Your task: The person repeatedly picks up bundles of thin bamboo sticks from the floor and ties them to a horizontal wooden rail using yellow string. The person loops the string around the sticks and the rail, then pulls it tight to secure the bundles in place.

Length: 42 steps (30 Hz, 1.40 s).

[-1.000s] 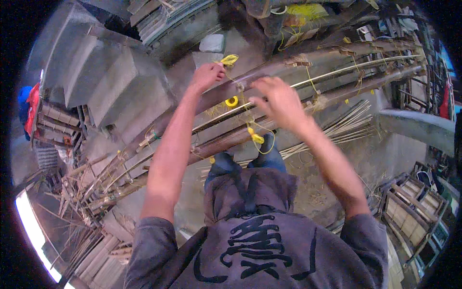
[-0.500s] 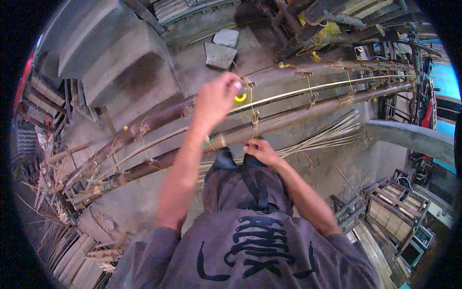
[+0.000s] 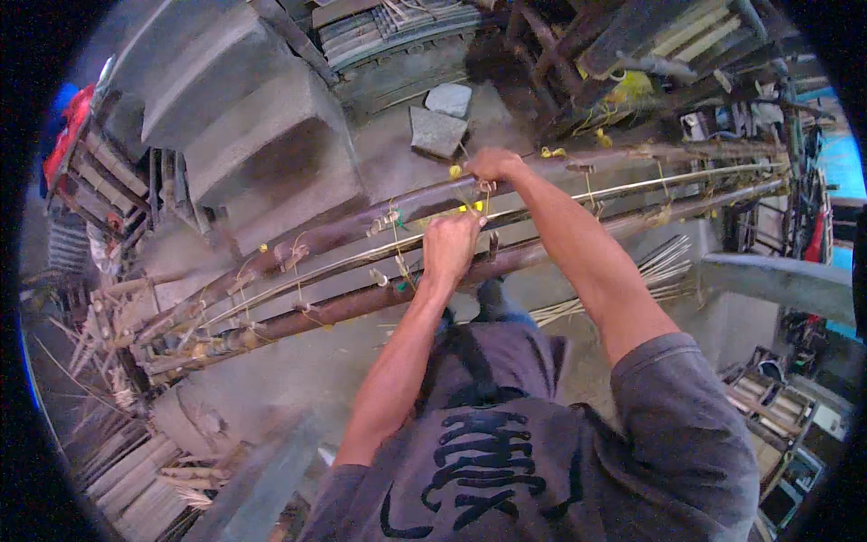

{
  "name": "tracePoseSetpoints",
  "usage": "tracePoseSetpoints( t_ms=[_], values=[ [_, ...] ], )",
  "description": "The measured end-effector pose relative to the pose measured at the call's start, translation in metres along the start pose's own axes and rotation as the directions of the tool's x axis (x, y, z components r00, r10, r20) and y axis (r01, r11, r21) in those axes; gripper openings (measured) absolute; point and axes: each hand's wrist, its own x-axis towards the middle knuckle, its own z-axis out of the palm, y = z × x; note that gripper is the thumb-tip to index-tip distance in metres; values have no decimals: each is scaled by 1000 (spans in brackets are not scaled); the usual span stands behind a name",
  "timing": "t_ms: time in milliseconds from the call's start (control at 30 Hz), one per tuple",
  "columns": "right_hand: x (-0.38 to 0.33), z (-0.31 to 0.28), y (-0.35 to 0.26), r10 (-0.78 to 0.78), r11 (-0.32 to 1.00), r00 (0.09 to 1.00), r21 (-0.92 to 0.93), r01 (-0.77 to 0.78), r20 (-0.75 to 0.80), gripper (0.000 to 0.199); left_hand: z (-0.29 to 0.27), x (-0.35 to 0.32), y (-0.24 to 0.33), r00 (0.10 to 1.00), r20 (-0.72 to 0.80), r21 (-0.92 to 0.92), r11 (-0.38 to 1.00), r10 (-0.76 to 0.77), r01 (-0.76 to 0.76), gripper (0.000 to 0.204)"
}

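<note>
Two long brown bamboo poles run side by side across the view, a far pole (image 3: 352,224) and a near pole (image 3: 352,305). Between them stretch thin pale strips (image 3: 352,260), tied to the poles by yellow cords. My left hand (image 3: 449,246) is closed in a fist over the strips, its grip hiding what is inside. My right hand (image 3: 495,165) reaches across to the far pole, fingers curled down beside a small yellow cord bundle (image 3: 455,172); what they pinch is hidden. A bright yellow piece (image 3: 470,208) sits between the two hands.
Two flat stones (image 3: 440,131) lie on the floor beyond the far pole, right of concrete steps (image 3: 271,135). Loose pale strips (image 3: 664,266) lie at the right behind the near pole. A wooden frame with tangled yellow cord (image 3: 628,95) stands at the far right.
My left hand has come down from above the far pole onto the strips. My right hand has moved from the near pole across to the far pole. The view has shifted slightly.
</note>
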Motion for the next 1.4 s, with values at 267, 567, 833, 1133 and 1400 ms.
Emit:
tracePoseSetpoints(
  t_ms=[267,567,833,1133,1400],
  values=[
    [-202,79,-42,-554,782,822,424,457,135,21,-11,-3,0,952,169,-159,946,-256,283,28],
    [-210,98,-44,-522,845,798,55,532,302,20,45,155,-62,847,386,-405,758,-366,512,46],
    [-253,113,-22,-30,904,913,-379,198,406,29,-31,158,-115,760,617,-8,965,-203,264,53],
    [-265,162,-109,-92,917,993,394,58,68,80,-178,-37,-125,833,551,-387,900,52,200,37],
    [-227,206,-113,433,816,901,-432,-384,17,57,-121,-73,-111,926,374,-235,962,-43,139,37]
  ],
)
